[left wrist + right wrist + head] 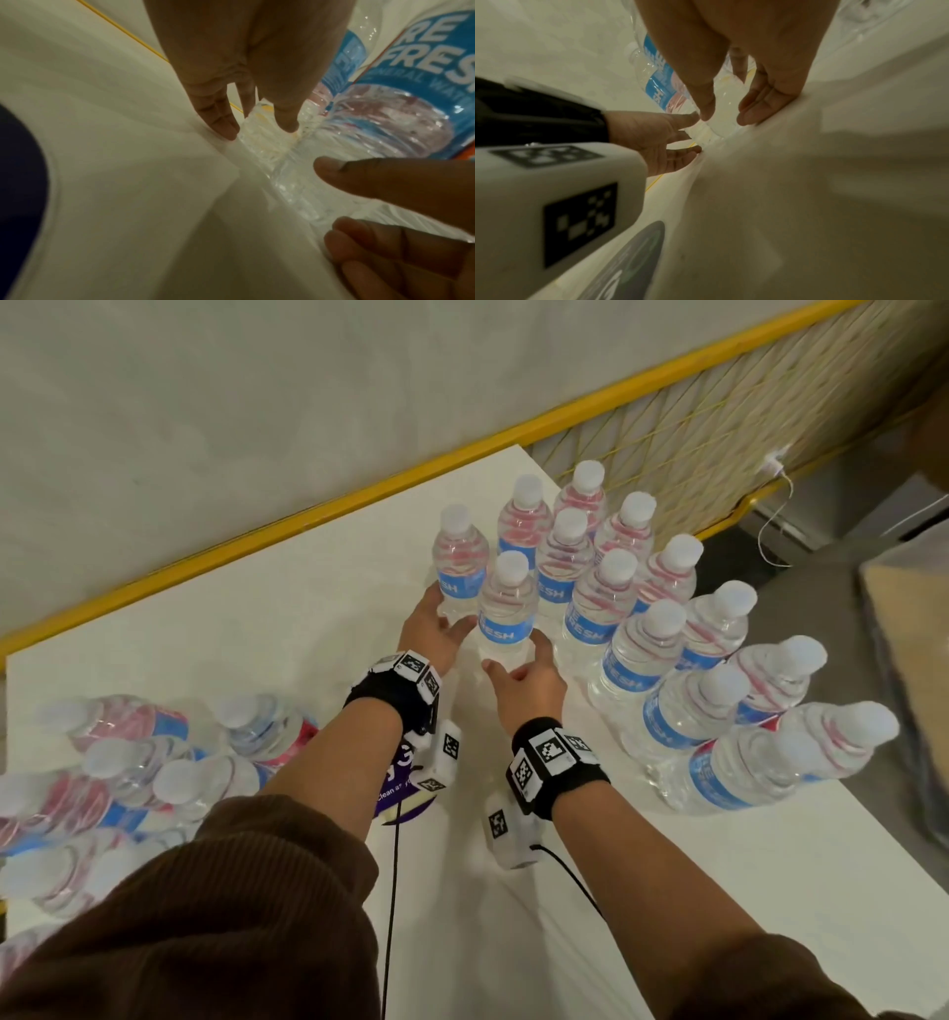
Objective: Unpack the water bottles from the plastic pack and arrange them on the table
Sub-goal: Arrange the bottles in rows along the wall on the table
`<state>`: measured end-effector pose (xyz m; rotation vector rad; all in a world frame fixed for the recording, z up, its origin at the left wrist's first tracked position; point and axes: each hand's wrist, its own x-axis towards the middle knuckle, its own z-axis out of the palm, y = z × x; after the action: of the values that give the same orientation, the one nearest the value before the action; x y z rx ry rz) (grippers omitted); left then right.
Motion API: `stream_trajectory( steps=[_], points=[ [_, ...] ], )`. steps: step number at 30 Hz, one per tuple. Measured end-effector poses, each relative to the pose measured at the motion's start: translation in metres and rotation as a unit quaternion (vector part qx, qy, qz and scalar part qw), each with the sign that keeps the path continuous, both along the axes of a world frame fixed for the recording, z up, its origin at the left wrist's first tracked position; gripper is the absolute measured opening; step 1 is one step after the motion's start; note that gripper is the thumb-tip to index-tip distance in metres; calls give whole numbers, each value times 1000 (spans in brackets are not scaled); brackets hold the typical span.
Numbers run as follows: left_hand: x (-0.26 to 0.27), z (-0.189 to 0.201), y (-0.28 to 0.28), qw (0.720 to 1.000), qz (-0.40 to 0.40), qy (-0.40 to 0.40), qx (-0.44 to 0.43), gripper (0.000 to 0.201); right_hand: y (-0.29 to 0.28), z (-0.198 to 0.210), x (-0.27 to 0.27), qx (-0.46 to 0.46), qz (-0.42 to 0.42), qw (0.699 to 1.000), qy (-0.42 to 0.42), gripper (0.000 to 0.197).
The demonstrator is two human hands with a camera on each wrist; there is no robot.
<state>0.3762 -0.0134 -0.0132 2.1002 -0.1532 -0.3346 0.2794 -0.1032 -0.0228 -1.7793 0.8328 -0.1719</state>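
left hand [430, 634] and right hand [529, 681], fingers spread loose, flank the clear blue-labelled plastic water bottle [506, 608]; full, heavyish, slippery, so probably best gripped mid-body at the label

Head view: plastic pack [102, 783] cut off by left edge; bottle count inside not determinable. Purple sticker [398, 780] mostly covered by left forearm and wrist camera; its print unreadable. Front bottle [506, 613] base hidden behind both hands. Left wrist view: bottle label [434, 50] cropped at right edge. Right wrist view: blurred throughout.
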Motion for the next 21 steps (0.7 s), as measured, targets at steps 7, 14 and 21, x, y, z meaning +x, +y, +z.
stream_trajectory(
  steps=[7,14,21],
  points=[
    [4,-4,-1,999,-24,-8,38,55,4,1,2,15,-24,1000,-3,65],
    [7,-5,-7,996,-40,-31,78,52,6,-2,0,8,-42,999,-30,57],
    [7,-7,-11,996,-42,-23,74,53,6,-4,1,13,-63,998,-27,62]
  ],
)
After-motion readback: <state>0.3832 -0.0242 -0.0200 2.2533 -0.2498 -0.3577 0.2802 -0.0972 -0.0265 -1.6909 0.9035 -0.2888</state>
